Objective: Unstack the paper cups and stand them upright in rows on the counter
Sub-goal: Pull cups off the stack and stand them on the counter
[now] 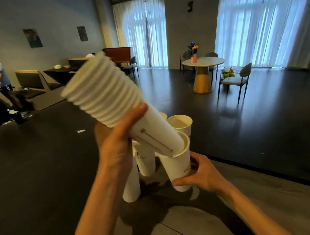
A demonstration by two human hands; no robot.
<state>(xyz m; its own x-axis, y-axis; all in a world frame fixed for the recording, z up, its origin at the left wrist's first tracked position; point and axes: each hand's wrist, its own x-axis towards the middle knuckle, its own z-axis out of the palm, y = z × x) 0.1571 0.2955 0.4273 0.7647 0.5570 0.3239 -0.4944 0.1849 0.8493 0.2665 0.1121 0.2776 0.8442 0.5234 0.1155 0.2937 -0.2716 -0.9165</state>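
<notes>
Hands gripping cup stack, single cup, lettering unreadable

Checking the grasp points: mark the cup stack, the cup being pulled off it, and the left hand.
cup stack (102,93): head view, ribbed rims.
bottom cup (177,167): head view, side wall.
left hand (115,145): head view, back of hand.

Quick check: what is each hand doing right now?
Left hand: grips the stack of cups.
Right hand: grips the single cup at the stack's lower end.
</notes>
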